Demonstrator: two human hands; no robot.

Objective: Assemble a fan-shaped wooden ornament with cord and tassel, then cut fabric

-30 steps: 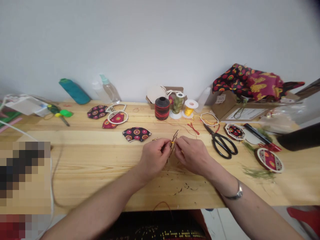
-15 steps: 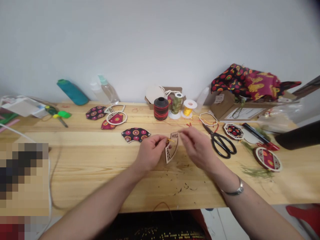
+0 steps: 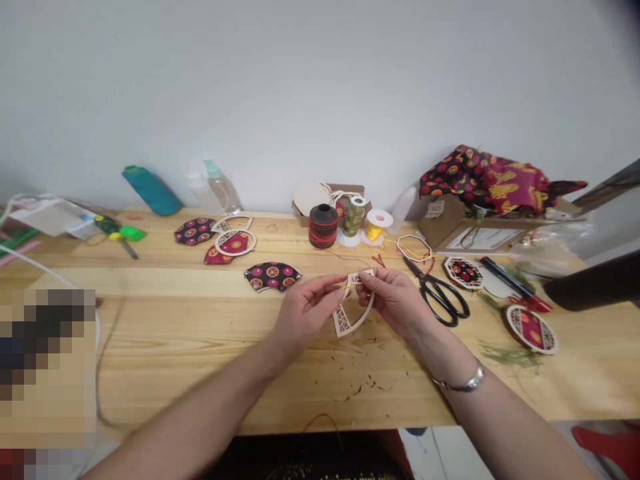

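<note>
Both hands meet over the middle of the wooden table (image 3: 200, 347). My left hand (image 3: 307, 310) pinches a yellow thread at the top of a pale fan-shaped wooden cutout frame (image 3: 353, 313). My right hand (image 3: 395, 300) grips the frame's upper right corner with closed fingers and holds it facing me, just above the table. A silver bracelet (image 3: 463, 383) sits on my right wrist. A fan-shaped piece of dark patterned fabric (image 3: 273, 275) lies just left of my left hand.
Black scissors (image 3: 440, 290) lie right of my hands. Thread spools (image 3: 323, 225) stand at the back centre. Finished ornaments (image 3: 530, 328) and a fabric-filled cardboard box (image 3: 465, 220) are at the right. More fabric pieces (image 3: 230, 241), bottles (image 3: 220, 187) and green-handled scissors (image 3: 120, 233) are at the left. Thread scraps dot the front edge.
The wooden frame has turned from edge-on to face me. My right hand let go, lifted away, then came back and took the frame's upper right corner. My left hand kept its pinch.
</note>
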